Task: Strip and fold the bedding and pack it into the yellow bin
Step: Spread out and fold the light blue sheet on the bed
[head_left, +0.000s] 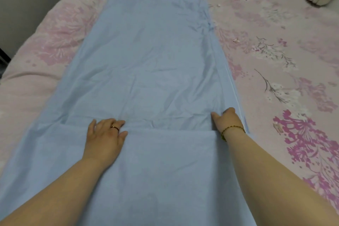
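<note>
- Blue sheet (152, 57) laid lengthwise on bed (275, 60), near end folded over.
- L hand (106, 132) flat, pressing fold; R hand (227, 119) at edge, grip unclear.
- Risk: skewed fold w/ uneven pressure.

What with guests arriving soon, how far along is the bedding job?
Done: the blue sheet lies on the floral cover, folded into a long strip, its near end turned over. In hand: the left hand presses flat on that fold's edge; the right hand is at its right corner. Left: more folds, the cover itself, and packing; no yellow bin is in view.
</note>
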The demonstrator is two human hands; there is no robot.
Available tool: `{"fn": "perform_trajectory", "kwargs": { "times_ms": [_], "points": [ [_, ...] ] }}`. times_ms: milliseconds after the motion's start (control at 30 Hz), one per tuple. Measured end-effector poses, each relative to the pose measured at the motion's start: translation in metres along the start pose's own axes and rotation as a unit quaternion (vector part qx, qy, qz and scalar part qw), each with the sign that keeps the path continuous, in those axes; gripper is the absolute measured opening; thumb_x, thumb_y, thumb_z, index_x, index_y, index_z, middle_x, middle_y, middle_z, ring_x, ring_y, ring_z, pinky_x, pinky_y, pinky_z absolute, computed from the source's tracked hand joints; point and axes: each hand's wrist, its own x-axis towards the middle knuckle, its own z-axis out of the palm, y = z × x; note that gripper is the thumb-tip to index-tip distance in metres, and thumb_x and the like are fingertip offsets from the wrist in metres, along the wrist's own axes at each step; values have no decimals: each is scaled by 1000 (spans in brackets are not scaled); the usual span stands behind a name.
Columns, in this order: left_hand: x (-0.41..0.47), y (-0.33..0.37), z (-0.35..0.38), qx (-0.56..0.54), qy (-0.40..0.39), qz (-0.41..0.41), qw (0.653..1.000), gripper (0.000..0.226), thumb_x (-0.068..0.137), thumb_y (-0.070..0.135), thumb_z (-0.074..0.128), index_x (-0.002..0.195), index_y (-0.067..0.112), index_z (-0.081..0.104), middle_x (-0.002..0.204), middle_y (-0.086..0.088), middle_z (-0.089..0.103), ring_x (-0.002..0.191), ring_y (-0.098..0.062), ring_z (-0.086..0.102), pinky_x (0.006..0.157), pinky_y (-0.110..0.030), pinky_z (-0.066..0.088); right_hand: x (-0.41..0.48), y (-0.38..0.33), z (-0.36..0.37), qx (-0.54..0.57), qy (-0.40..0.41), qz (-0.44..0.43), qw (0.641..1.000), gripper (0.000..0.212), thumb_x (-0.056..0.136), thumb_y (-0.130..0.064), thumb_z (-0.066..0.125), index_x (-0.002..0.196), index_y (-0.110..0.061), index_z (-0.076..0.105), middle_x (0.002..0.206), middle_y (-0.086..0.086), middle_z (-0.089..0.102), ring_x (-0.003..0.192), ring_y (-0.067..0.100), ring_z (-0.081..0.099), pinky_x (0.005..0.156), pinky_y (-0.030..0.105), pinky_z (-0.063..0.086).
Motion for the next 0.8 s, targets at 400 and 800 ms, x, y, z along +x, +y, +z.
{"fn": "perform_trajectory", "kwargs": {
  "times_ms": [400, 800],
  "points": [
    [2, -6, 12, 32, 99, 27, 994, 45, 79, 34, 37, 62, 1, 62, 51, -16, 59, 49, -36, 59, 64, -38, 37, 15, 29, -9, 131, 104, -15, 986, 22, 97, -22, 41, 80, -8, 41, 67, 3, 40, 77, 22, 42, 63, 28, 28],
    [16, -68, -13, 75, -12, -27, 997, 60, 82, 57, 47, 65, 4, 69, 61, -24, 64, 68, -39, 63, 66, -38, 42, 20, 41, -33, 194, 43, 16, 980, 25, 90, -12, 53, 68, -2, 56, 66, 10, 50, 68, 25, 47, 65, 28, 36]
  ]
}}
